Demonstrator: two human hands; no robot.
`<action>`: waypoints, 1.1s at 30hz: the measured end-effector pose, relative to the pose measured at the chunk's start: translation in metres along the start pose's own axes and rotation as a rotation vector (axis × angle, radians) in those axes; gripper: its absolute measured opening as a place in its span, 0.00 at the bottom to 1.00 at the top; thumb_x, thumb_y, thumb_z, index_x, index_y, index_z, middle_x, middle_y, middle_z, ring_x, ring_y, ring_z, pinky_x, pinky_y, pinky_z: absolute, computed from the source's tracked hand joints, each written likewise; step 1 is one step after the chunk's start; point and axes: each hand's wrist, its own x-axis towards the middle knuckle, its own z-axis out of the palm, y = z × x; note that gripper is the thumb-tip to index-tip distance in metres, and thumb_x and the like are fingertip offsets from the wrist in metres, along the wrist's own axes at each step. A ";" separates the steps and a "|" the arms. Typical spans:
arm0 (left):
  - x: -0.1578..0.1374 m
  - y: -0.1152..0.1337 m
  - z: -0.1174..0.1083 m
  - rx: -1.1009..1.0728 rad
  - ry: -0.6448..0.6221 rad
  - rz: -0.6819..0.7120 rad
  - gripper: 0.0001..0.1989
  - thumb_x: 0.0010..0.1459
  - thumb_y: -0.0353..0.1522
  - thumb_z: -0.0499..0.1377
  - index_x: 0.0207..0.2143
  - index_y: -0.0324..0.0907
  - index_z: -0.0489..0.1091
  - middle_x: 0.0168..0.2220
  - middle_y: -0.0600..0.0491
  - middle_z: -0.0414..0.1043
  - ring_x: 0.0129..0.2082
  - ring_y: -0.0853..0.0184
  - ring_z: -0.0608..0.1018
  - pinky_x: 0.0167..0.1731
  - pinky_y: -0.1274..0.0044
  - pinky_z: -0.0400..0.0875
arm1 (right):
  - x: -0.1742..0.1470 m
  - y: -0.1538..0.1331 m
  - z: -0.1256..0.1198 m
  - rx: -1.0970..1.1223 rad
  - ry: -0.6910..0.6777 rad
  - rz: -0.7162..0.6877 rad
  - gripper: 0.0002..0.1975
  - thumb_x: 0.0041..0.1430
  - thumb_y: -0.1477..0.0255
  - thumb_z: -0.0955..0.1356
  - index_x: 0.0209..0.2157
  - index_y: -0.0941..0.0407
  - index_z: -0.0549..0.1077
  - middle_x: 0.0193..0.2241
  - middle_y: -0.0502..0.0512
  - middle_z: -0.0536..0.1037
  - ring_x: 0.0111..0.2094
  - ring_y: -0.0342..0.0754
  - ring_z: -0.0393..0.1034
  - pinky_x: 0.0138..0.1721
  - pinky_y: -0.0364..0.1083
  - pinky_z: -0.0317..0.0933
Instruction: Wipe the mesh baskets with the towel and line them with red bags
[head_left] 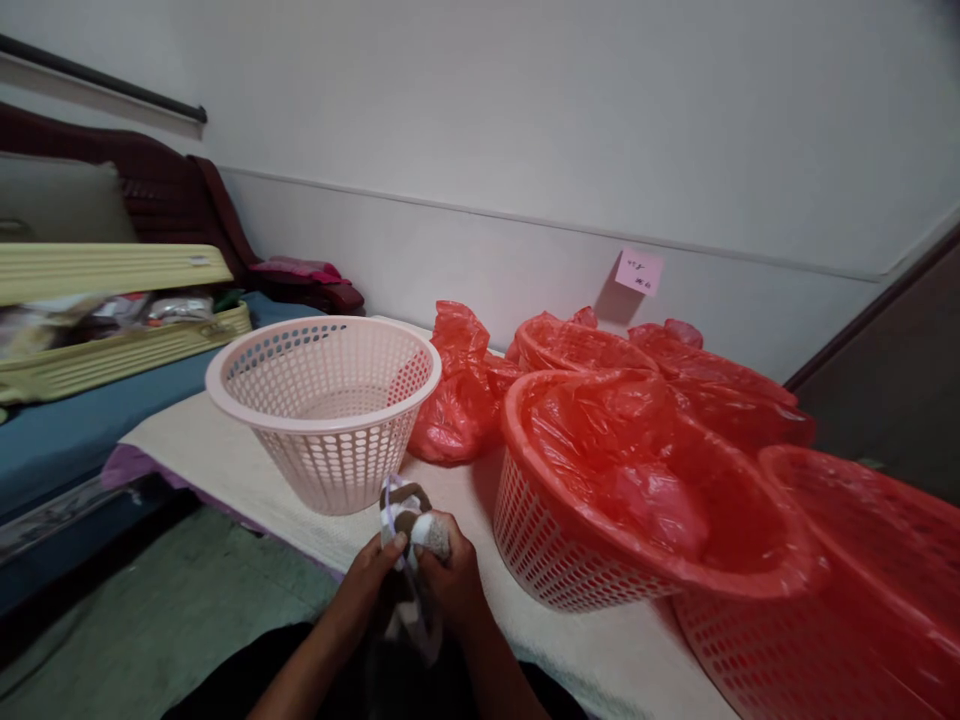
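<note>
Both my hands are together in front of my lap, closed around a soft brown-and-white fabric piece (405, 500) with a thin lilac edge or strip. Its exact kind I cannot make out. The fingers of my left hand (375, 568) pinch it from the left. My right hand (454, 570) grips it from the other side, where a fuzzy grey-white part pokes out. Part of the fabric hangs down below the hands in shadow. Just beyond them stands a pale pink plastic basket (330, 425), with no contents visible inside. To the right is a basket lined with a red plastic bag (517, 500).
More red-bagged baskets (847, 620) stand at the right and back. A knotted red plastic bag (457, 400) sits between them and the pink basket. On the wall is a pink note (639, 271). An open cream case (112, 350) lies on the blue bed at left.
</note>
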 end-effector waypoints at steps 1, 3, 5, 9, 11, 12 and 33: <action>0.000 0.001 0.000 0.003 0.028 -0.011 0.26 0.48 0.47 0.66 0.43 0.37 0.74 0.35 0.48 0.81 0.35 0.60 0.79 0.41 0.71 0.71 | 0.000 0.000 0.000 0.015 -0.009 0.005 0.13 0.52 0.73 0.68 0.42 0.55 0.72 0.30 0.46 0.74 0.30 0.44 0.66 0.33 0.42 0.62; 0.001 0.002 -0.001 0.000 0.086 -0.026 0.24 0.46 0.45 0.67 0.41 0.37 0.75 0.33 0.49 0.81 0.32 0.60 0.79 0.38 0.71 0.70 | 0.000 0.001 0.000 0.050 0.002 0.026 0.12 0.53 0.71 0.69 0.41 0.55 0.72 0.29 0.45 0.72 0.29 0.43 0.64 0.31 0.41 0.61; 0.003 0.001 -0.004 -0.016 0.143 -0.027 0.21 0.44 0.43 0.67 0.37 0.38 0.76 0.31 0.50 0.81 0.31 0.60 0.78 0.37 0.72 0.70 | 0.000 0.001 -0.001 0.091 0.052 0.058 0.13 0.53 0.70 0.69 0.41 0.55 0.72 0.27 0.45 0.72 0.28 0.43 0.64 0.30 0.42 0.61; 0.009 -0.003 -0.012 -0.062 0.254 -0.001 0.14 0.43 0.39 0.65 0.31 0.39 0.76 0.27 0.53 0.79 0.31 0.63 0.78 0.36 0.75 0.70 | 0.001 -0.003 -0.006 0.154 0.219 0.106 0.14 0.54 0.65 0.69 0.41 0.56 0.74 0.31 0.49 0.77 0.32 0.47 0.69 0.35 0.44 0.65; 0.010 -0.004 -0.015 -0.086 0.296 -0.012 0.10 0.43 0.37 0.64 0.27 0.39 0.75 0.22 0.55 0.77 0.25 0.65 0.76 0.29 0.76 0.68 | 0.003 -0.006 -0.010 0.161 0.310 0.109 0.15 0.54 0.63 0.70 0.41 0.55 0.75 0.32 0.51 0.79 0.35 0.49 0.71 0.38 0.45 0.66; 0.010 -0.003 -0.015 -0.102 0.306 -0.017 0.09 0.42 0.36 0.63 0.26 0.39 0.74 0.21 0.56 0.76 0.23 0.66 0.74 0.26 0.76 0.67 | 0.004 -0.007 -0.011 0.166 0.352 0.108 0.16 0.53 0.61 0.70 0.41 0.56 0.75 0.33 0.51 0.79 0.35 0.49 0.72 0.38 0.46 0.66; -0.007 0.007 -0.001 -0.349 -0.035 -0.426 0.24 0.57 0.42 0.62 0.52 0.38 0.72 0.41 0.45 0.82 0.40 0.57 0.83 0.43 0.70 0.75 | 0.001 -0.012 -0.012 0.343 0.334 0.086 0.19 0.56 0.60 0.70 0.46 0.56 0.74 0.37 0.54 0.81 0.38 0.52 0.74 0.41 0.49 0.67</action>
